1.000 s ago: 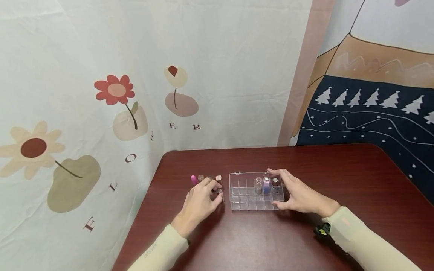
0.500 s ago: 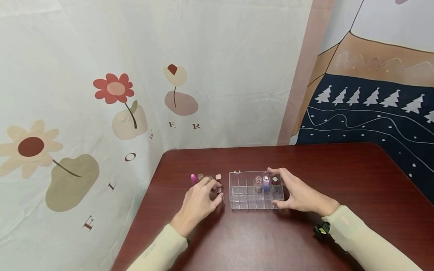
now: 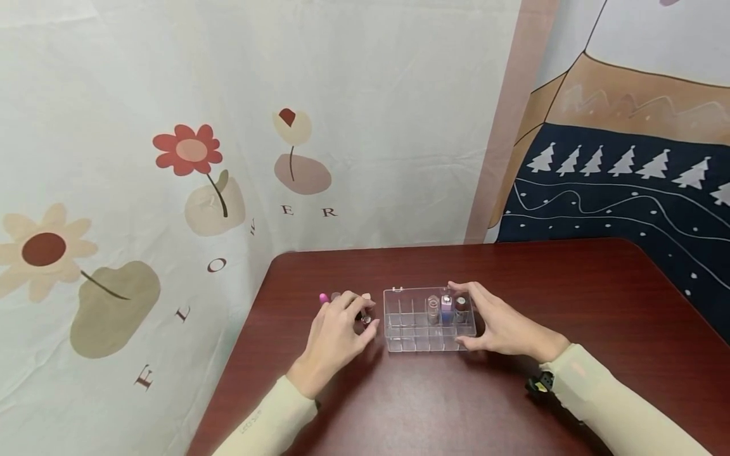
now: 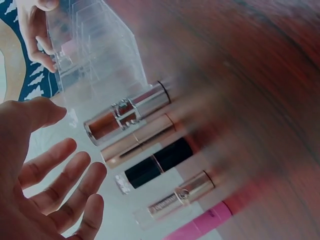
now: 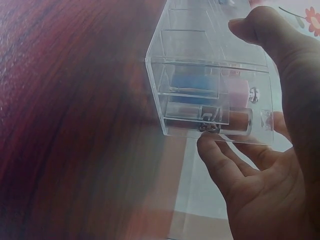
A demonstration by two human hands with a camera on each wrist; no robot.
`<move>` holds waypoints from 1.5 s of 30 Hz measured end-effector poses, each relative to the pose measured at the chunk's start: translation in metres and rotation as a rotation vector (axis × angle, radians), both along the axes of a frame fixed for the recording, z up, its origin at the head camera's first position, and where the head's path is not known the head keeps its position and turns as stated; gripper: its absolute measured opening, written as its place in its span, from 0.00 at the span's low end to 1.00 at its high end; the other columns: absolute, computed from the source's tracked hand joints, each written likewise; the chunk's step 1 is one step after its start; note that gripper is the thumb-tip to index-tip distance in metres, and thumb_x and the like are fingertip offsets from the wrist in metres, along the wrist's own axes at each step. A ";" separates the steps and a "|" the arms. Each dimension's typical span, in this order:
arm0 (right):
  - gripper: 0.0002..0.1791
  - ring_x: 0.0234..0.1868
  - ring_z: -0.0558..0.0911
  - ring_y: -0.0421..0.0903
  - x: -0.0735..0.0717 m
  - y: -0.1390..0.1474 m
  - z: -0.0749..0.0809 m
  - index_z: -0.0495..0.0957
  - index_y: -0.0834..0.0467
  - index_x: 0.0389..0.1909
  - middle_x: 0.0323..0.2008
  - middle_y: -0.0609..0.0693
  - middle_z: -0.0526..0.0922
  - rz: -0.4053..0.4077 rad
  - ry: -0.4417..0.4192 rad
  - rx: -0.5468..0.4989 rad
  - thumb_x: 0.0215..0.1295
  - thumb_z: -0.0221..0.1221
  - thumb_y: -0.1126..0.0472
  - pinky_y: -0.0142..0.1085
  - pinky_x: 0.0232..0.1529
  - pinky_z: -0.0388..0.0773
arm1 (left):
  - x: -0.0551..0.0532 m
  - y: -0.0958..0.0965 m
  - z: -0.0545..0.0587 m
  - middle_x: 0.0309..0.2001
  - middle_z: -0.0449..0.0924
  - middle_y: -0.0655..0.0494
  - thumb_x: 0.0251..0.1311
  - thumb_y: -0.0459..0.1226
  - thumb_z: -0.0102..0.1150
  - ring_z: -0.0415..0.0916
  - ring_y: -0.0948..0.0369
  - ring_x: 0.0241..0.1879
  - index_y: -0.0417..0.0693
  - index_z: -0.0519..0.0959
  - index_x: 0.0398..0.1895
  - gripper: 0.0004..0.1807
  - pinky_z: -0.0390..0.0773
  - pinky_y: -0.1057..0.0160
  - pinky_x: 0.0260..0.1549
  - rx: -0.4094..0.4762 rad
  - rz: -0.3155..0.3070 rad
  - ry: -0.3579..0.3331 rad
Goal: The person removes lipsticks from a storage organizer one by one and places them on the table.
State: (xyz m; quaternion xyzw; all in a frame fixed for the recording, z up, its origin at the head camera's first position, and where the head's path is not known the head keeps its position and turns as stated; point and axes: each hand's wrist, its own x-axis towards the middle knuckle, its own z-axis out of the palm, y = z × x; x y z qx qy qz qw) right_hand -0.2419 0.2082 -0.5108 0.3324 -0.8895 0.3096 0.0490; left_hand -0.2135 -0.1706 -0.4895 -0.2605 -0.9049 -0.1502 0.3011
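Note:
My left hand (image 3: 336,326) hovers by a row of upright lipsticks, its fingers loosely bent and apart from them in the left wrist view. The row runs from a clear-and-brown lip gloss tube (image 4: 105,125) through a gold lipstick (image 4: 140,141), a black one (image 4: 159,162) and a gold-and-clear one (image 4: 175,199) to a pink tube (image 4: 200,222). My right hand (image 3: 502,323) grips the right end of a clear compartment organizer (image 3: 407,342), thumb in front and fingers behind. Three tubes stand in its back row at the right: a clear one (image 3: 433,310), a pink-and-blue one (image 3: 447,307) and a dark-topped one (image 3: 460,309).
The organizer stands on a dark red wooden table (image 3: 433,405), just right of the lipstick row. A pale curtain (image 3: 388,126) with printed flowers hangs behind and to the left. A navy cloth with white trees (image 3: 616,202) hangs at the right.
My left hand has shifted slightly up and toward the organizer, its fingers opening a little and covering more of the lipsticks. The right hand and organizer stay put.

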 end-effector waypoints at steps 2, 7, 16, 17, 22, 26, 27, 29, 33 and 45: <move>0.56 0.70 0.86 0.48 0.000 0.000 0.000 0.65 0.55 0.85 0.85 0.56 0.74 -0.002 -0.005 0.002 0.61 0.86 0.53 0.53 0.70 0.89 | 0.000 0.004 0.002 0.46 0.92 0.59 0.57 0.43 0.89 0.88 0.57 0.40 0.54 0.94 0.53 0.20 0.81 0.58 0.36 -0.002 -0.010 0.009; 0.57 0.70 0.86 0.48 0.000 0.000 0.001 0.64 0.57 0.86 0.84 0.56 0.74 -0.002 -0.006 0.007 0.61 0.87 0.54 0.52 0.70 0.89 | 0.000 0.017 0.005 0.43 0.91 0.57 0.59 0.42 0.88 0.85 0.59 0.36 0.53 0.93 0.57 0.22 0.82 0.57 0.38 -0.004 -0.037 0.002; 0.58 0.70 0.86 0.48 0.004 0.002 0.002 0.64 0.57 0.87 0.80 0.55 0.77 -0.015 -0.026 0.021 0.61 0.87 0.53 0.53 0.71 0.89 | -0.001 0.042 0.008 0.47 0.91 0.59 0.62 0.44 0.88 0.89 0.56 0.41 0.55 0.92 0.60 0.23 0.86 0.56 0.39 -0.010 -0.083 -0.023; 0.58 0.71 0.85 0.48 0.005 0.003 0.002 0.64 0.57 0.87 0.80 0.55 0.77 -0.015 -0.025 0.024 0.61 0.87 0.53 0.53 0.71 0.89 | -0.001 0.045 0.008 0.47 0.91 0.59 0.63 0.45 0.87 0.89 0.56 0.42 0.56 0.92 0.60 0.23 0.85 0.56 0.38 -0.012 -0.085 -0.026; 0.59 0.70 0.85 0.47 0.005 0.004 0.002 0.64 0.57 0.87 0.79 0.55 0.77 -0.002 0.007 0.030 0.60 0.88 0.54 0.52 0.71 0.90 | -0.003 0.056 0.011 0.48 0.91 0.60 0.65 0.46 0.86 0.89 0.56 0.43 0.56 0.92 0.60 0.22 0.84 0.57 0.37 -0.032 -0.084 -0.035; 0.59 0.69 0.85 0.47 0.006 0.004 0.005 0.65 0.58 0.87 0.76 0.54 0.78 -0.003 0.012 0.034 0.60 0.88 0.53 0.50 0.69 0.91 | -0.006 0.063 0.014 0.48 0.91 0.59 0.66 0.47 0.86 0.90 0.56 0.43 0.56 0.92 0.60 0.21 0.87 0.56 0.39 -0.037 -0.098 -0.056; 0.59 0.69 0.84 0.47 0.006 0.005 0.006 0.65 0.58 0.87 0.76 0.53 0.77 -0.006 0.013 0.037 0.61 0.88 0.52 0.50 0.69 0.91 | -0.006 0.065 0.014 0.48 0.91 0.59 0.66 0.47 0.85 0.90 0.56 0.43 0.56 0.92 0.59 0.21 0.87 0.56 0.40 -0.037 -0.100 -0.061; 0.59 0.69 0.84 0.46 0.007 0.005 0.008 0.66 0.57 0.88 0.75 0.51 0.77 -0.013 0.023 0.049 0.61 0.88 0.51 0.50 0.68 0.91 | -0.007 0.068 0.015 0.48 0.91 0.59 0.67 0.48 0.85 0.89 0.56 0.43 0.56 0.92 0.60 0.21 0.86 0.56 0.40 -0.039 -0.097 -0.074; 0.59 0.68 0.84 0.47 0.009 0.007 0.013 0.67 0.53 0.89 0.73 0.50 0.77 -0.025 0.075 0.071 0.61 0.87 0.51 0.50 0.66 0.92 | -0.010 0.073 0.015 0.47 0.92 0.60 0.67 0.49 0.85 0.89 0.57 0.42 0.57 0.92 0.60 0.21 0.82 0.57 0.39 -0.054 -0.076 -0.089; 0.55 0.66 0.88 0.50 0.008 0.011 0.018 0.72 0.59 0.85 0.69 0.53 0.80 0.040 0.091 -0.013 0.58 0.89 0.60 0.53 0.64 0.93 | -0.016 0.093 0.017 0.43 0.93 0.57 0.68 0.49 0.83 0.87 0.57 0.39 0.53 0.93 0.58 0.19 0.88 0.58 0.39 -0.083 -0.058 -0.155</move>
